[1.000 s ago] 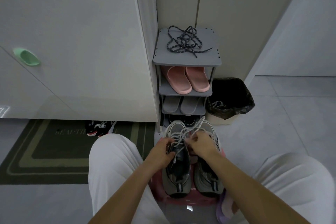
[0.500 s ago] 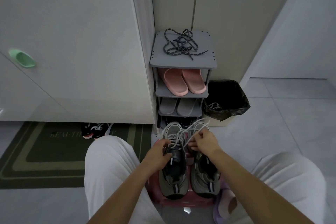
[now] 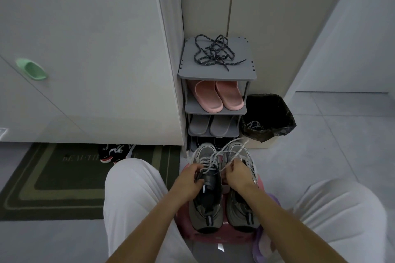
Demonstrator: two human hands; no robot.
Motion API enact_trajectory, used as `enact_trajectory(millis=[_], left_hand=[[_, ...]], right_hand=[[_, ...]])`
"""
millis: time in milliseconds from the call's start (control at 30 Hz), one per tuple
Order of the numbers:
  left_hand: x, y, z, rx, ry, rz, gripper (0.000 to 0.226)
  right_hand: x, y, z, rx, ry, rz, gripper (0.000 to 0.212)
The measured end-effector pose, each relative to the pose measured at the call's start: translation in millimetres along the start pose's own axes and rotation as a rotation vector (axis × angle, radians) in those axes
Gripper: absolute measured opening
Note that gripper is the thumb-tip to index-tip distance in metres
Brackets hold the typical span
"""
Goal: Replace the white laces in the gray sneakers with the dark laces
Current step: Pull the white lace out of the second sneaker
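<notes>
Two gray sneakers stand side by side on a pink stool [image 3: 215, 236] between my knees, toes pointing away from me. My left hand [image 3: 189, 179] grips the left sneaker [image 3: 206, 205] at its tongue and collar. My right hand [image 3: 238, 174] pinches a strand of the white lace [image 3: 213, 160], which runs loose and tangled over the eyelets of the left sneaker. The right sneaker [image 3: 241, 211] lies partly under my right wrist. The dark laces [image 3: 215, 52] lie in a loose heap on top of the gray shoe rack [image 3: 188, 70].
The rack holds pink slippers [image 3: 218, 96] and gray slippers [image 3: 210, 125] on lower shelves. A black-lined bin [image 3: 269, 116] with a lace inside stands right of the rack. A white cabinet is on the left, with a green mat [image 3: 53, 177] and dark shoes [image 3: 116, 152] below it.
My right hand has drawn the white lace strand a little toward me and to the right. The left hand keeps its grip on the left sneaker.
</notes>
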State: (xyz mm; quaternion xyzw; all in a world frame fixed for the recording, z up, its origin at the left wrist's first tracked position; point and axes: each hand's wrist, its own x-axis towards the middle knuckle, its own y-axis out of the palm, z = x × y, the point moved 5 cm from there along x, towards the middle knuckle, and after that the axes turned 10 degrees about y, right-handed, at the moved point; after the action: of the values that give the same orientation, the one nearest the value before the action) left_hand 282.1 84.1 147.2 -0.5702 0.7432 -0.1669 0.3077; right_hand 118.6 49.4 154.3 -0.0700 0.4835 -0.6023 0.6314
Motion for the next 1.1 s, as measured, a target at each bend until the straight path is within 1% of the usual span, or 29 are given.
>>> enact_trajectory(millis=[267, 433, 567, 633, 733, 800, 867, 967, 1033, 1100], left_hand=[[0.0, -0.3, -0.8, 0.007, 0.001, -0.004, 0.045], [0.7, -1.3, -0.8, 0.018, 0.012, 0.001, 0.044], [1.3, -1.3, -1.0, 0.020, 0.013, 0.000, 0.043], [1.4, -2.0, -0.2, 0.024, 0.014, -0.003, 0.042], [2.0, -2.5, 1.8, 0.014, 0.011, -0.007, 0.042], [2.6, -2.5, 2.2, 0.018, 0.013, -0.011, 0.042], [2.6, -2.2, 1.6, 0.024, 0.016, -0.012, 0.043], [2.4, -1.5, 2.1, 0.015, 0.013, -0.009, 0.042], [2.1, -1.2, 2.9, 0.013, 0.009, -0.009, 0.042], [2.3, -1.6, 3.0, 0.012, 0.009, -0.010, 0.042]], right_hand=[[4.4, 2.2, -1.5, 0.045, 0.003, -0.013, 0.023], [7.8, 5.3, -0.8, 0.105, 0.044, -0.011, 0.010], [9.8, 4.0, 0.7, 0.053, 0.060, -0.015, 0.010], [13.5, 7.4, -0.3, 0.070, 0.057, 0.028, 0.015], [16.0, 13.2, -3.5, 0.139, 0.070, 0.182, 0.036], [14.9, 13.9, -3.4, 0.174, 0.074, 0.243, 0.039], [13.6, 13.5, -2.6, 0.173, 0.082, 0.241, 0.035], [17.6, 13.8, -3.3, 0.104, 0.067, 0.187, 0.021], [19.7, 13.2, -3.7, 0.156, 0.097, 0.179, 0.016], [17.4, 12.1, -2.5, 0.258, 0.141, 0.209, 0.017]])
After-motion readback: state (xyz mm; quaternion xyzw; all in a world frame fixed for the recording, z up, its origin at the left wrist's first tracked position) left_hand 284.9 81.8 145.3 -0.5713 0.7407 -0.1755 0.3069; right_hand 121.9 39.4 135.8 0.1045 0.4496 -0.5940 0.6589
